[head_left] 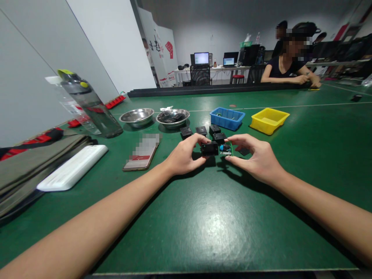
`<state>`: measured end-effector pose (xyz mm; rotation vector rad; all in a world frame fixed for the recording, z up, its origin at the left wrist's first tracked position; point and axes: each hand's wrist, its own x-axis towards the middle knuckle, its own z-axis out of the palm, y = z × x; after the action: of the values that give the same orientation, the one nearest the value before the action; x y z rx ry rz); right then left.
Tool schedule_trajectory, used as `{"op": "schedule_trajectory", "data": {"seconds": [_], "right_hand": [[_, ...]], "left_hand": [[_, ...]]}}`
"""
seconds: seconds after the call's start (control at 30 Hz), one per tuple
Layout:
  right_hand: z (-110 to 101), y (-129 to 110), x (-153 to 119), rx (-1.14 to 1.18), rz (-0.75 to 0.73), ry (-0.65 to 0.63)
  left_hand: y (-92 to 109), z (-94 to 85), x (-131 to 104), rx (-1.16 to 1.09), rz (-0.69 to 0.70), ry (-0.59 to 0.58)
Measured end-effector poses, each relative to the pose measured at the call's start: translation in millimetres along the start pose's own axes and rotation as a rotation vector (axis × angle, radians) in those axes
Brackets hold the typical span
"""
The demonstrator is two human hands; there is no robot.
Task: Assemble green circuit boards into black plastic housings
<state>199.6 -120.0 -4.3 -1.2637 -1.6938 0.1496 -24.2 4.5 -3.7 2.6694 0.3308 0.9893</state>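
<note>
Between thumb and fingers, my left hand (187,155) pinches a small black plastic case (209,148), its hollow side facing me. My right hand (255,157) grips a small green circuit board (231,148) by its edges; a blue component (224,147) sits on its left face. Case and board are held close together, apart by a narrow gap, just above the table. Behind them stand several more black cases (201,131). A flat black piece (244,150) lies on the table, partly hidden by my right fingers.
Two steel bowls (136,117), one with black parts (176,117), stand behind. A blue bin (227,118) and a yellow bin (269,121) are at back right. Left are a phone (142,153), white power bank (74,167) and water bottle (93,106). Another person (287,68) sits across.
</note>
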Motion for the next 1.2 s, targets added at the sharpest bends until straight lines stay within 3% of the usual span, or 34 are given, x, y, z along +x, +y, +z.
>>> {"op": "schedule_trajectory", "data": {"seconds": [1.2], "right_hand": [[-0.3,-1.0,-1.4,0.006,0.016,-0.032]], "left_hand": [[1.5,0.0,-0.1,-0.006,-0.024,-0.019]]}}
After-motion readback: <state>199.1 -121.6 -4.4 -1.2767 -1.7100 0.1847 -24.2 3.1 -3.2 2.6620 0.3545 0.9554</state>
